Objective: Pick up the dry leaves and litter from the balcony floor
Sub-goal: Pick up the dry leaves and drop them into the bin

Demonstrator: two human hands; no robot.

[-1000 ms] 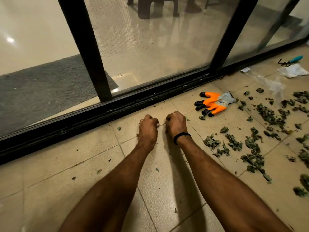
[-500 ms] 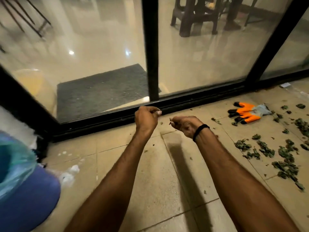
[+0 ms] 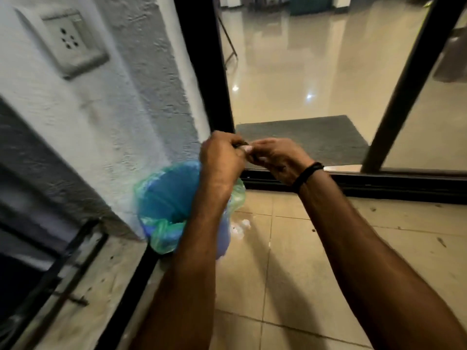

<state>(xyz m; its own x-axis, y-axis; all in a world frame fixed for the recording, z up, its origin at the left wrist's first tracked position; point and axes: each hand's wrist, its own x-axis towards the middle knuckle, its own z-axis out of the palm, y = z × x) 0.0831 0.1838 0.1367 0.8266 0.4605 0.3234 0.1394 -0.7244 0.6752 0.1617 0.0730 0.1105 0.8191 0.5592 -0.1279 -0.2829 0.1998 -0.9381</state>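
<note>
My left hand and my right hand meet fingertip to fingertip, raised above the right rim of a blue bin lined with a green plastic bag. Both hands have curled fingers that pinch small dark leaf bits between them; the bits are tiny and mostly hidden by the fingers. A black band sits on my right wrist. The bin stands on the tiled floor in the corner by the white wall.
A black sliding-door track and glass panels run behind the hands, with a grey mat inside. A wall socket is up left. Small white scraps and a few dark specks lie on the tiles. A black railing is at lower left.
Both hands lifted from the floor by the door track and swung left with the picked-up bits. The view turned left: the leaf pile and orange gloves left the frame, and the bin came in.
</note>
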